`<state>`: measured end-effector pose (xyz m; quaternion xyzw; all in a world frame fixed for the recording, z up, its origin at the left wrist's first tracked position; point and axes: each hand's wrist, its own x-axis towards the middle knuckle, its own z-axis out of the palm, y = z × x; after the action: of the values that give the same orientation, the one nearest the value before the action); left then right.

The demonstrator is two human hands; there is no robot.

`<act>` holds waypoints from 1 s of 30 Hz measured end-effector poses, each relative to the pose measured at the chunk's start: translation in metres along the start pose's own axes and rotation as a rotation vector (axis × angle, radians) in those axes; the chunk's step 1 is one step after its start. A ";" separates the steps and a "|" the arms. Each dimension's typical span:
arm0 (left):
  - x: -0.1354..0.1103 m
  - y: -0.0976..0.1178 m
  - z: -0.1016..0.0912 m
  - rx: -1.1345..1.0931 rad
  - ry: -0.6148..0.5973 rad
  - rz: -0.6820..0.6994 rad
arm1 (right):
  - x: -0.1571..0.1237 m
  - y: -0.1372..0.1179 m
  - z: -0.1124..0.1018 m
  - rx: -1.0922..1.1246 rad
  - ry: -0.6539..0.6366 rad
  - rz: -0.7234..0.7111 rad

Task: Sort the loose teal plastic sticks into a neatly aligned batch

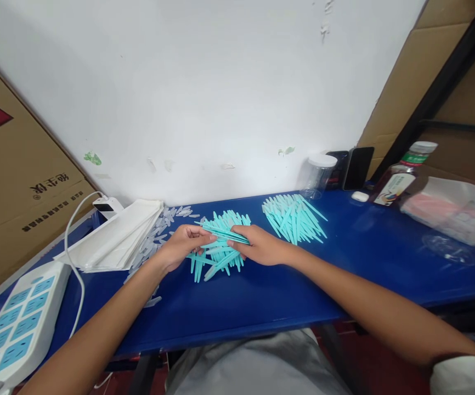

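Several slim teal plastic sticks are bunched in my right hand (254, 244), whose thumb and fingers are closed around their right ends. At the left ends of the same bunch, my left hand (186, 245) is closed, thumb and forefinger pinching the tips. Below both hands lies a loose pile of teal sticks (221, 258). A second teal pile (293, 216) rests farther right, its sticks mostly lined up. Small clear plastic pieces (151, 241) are scattered left of my left hand, some partly hidden by the arm.
White paper sleeves (118, 236) and a power strip (27, 318) with a white cable lie left on the blue table (262, 307). A clear jar (317, 175), phones (356, 167), a bottle (402, 173) and a pink-filled bag (447, 206) stand right. A wall (221, 99) rises behind.
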<state>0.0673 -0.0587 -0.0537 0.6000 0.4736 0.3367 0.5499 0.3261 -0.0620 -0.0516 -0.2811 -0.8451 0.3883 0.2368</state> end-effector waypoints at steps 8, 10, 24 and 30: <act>0.003 -0.007 -0.007 -0.020 -0.030 0.033 | 0.001 0.006 -0.002 0.018 0.043 0.004; 0.003 -0.006 -0.008 -0.013 -0.014 0.056 | 0.001 0.006 -0.002 0.030 0.056 0.010; 0.003 0.001 -0.016 -0.021 0.115 0.145 | 0.003 0.008 -0.005 0.017 0.168 0.088; 0.000 0.003 -0.015 0.003 0.072 0.138 | 0.001 0.006 -0.006 0.021 0.147 0.062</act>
<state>0.0543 -0.0538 -0.0481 0.6195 0.4510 0.3945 0.5070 0.3309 -0.0547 -0.0527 -0.3321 -0.8124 0.3825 0.2889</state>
